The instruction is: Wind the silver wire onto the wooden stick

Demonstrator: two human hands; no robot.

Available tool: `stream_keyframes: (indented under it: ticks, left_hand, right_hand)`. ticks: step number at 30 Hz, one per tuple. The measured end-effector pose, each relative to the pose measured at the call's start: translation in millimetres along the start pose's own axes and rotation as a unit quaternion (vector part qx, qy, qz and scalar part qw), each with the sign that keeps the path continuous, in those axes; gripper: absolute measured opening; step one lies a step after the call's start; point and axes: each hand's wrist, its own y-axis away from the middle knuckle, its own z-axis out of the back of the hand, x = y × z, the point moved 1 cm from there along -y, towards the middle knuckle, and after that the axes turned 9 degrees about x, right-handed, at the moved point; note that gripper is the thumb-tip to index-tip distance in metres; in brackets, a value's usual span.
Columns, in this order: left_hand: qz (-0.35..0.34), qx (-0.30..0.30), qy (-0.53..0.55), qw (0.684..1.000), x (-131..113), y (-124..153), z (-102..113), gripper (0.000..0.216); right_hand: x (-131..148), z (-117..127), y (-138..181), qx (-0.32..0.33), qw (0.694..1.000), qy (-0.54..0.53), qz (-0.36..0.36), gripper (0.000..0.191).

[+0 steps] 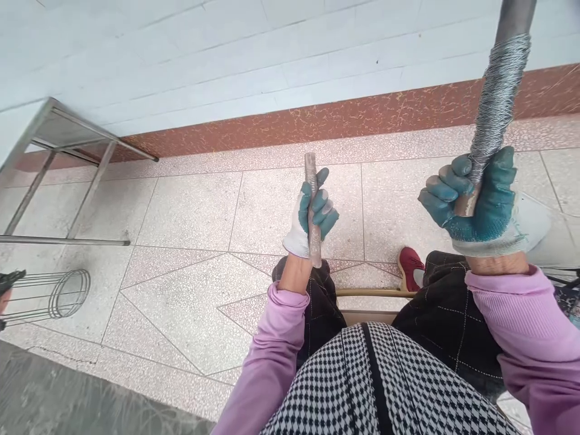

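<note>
My left hand (312, 216), in a white glove with a teal palm, grips a short metal rod (311, 175) held upright over the tiled floor. My right hand (480, 202), gloved the same way, is closed around the lower end of a thick grey pipe (514, 18) that rises out of the top right of the view. Fine silver wire (498, 96) is wound tightly round the pipe just above my fingers. Both hands are held up in front of my knees, well apart from each other.
I sit on a wooden seat (369, 293), with a red shoe (410, 266) on the floor ahead. A metal table frame (67, 151) stands at the left by the white tiled wall. A cylindrical wire cage (54, 296) lies on the floor at the left edge.
</note>
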Motion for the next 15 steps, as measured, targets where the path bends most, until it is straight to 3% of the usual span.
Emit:
stream_keyframes:
  ticks: [5, 9, 12, 15]
  left_hand:
    - [-0.074, -0.017, -0.075, 0.994, -24, -19, 44, 0.062]
    - [-0.036, -0.051, -0.063, 0.996, -35, -28, 79, 0.033]
    - [-0.02, -0.078, -0.072, 0.994, -41, -32, 98, 0.023]
    - [-0.009, -0.094, -0.118, 0.989, -44, -32, 112, 0.033]
  right_hand:
    - [18, 42, -16, -0.097, 0.994, 0.038, 0.031, 0.04]
    - [8, 19, -5, -0.111, 0.979, 0.168, 0.04, 0.04]
    - [8, 8, 8, -0.134, 0.971, 0.189, 0.059, 0.039]
    - [41, 49, 18, -0.186, 0.968, 0.155, 0.067, 0.044]
